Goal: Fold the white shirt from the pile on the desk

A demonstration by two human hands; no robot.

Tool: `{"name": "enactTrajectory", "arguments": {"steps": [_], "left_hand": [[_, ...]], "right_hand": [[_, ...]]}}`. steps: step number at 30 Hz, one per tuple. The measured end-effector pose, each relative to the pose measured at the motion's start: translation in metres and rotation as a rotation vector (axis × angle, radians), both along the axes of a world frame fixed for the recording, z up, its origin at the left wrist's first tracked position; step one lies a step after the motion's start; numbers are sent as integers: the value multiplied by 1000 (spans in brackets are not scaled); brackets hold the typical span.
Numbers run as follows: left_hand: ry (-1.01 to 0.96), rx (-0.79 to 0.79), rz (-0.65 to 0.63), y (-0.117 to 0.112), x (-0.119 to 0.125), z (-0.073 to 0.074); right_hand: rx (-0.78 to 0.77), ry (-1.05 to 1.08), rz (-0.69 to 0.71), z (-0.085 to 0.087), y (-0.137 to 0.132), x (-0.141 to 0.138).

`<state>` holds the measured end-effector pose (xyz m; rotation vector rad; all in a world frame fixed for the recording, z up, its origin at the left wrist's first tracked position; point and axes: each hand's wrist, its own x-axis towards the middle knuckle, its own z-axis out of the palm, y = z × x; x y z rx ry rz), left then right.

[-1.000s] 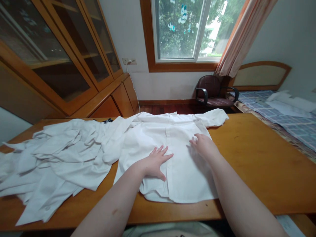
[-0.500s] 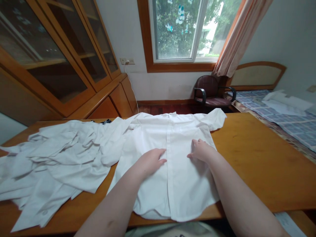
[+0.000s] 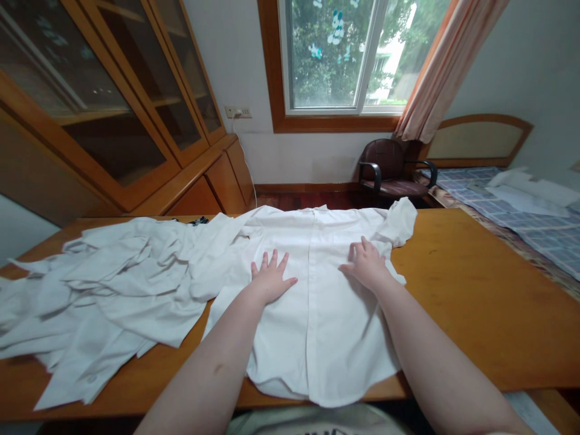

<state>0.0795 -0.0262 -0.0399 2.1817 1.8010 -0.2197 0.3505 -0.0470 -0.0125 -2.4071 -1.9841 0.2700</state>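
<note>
A white button-front shirt [image 3: 333, 338] lies spread on the wooden table, its placket running down the middle and its collar at the far edge. My left hand [image 3: 270, 281] rests flat on the shirt's left front panel, fingers spread. On the right front panel is my right hand [image 3: 366, 263], its fingers apart and slightly bent, touching the cloth. The fabric beside the right hand is a little bunched at the shirt's side edge. One short sleeve [image 3: 401, 220] reaches out to the far right.
A heap of crumpled white shirts [image 3: 122, 284] covers the left of the wooden table [image 3: 489, 314], touching the spread shirt's left side. Beyond stand a glass-door cabinet [image 3: 172, 151], a maroon armchair [image 3: 385, 163] and a bed [image 3: 521, 217] with white items on it.
My left hand has moved left and away from the placket, and its fingers have spread. My right hand has shifted slightly farther up the shirt. The cloth at the right side edge has bunched.
</note>
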Motion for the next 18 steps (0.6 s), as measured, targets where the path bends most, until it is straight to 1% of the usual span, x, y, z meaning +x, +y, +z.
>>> {"name": "enactTrajectory", "arguments": {"steps": [4,7,10,13,16,18], "left_hand": [[38,-82,33,-12,5,17],[51,-129,82,-24,9,31],[41,-109,85,-34,13,41],[65,-70,76,-40,17,52],[89,-122,102,-38,20,67],[89,-164,112,-31,23,77]], "right_hand": [[-217,49,27,-7,1,-5],[-303,52,68,-7,1,-2],[-360,55,97,-4,-1,1],[-398,58,98,3,-5,0],[-418,54,83,10,-10,-4],[-416,54,81,12,-11,-6]]}}
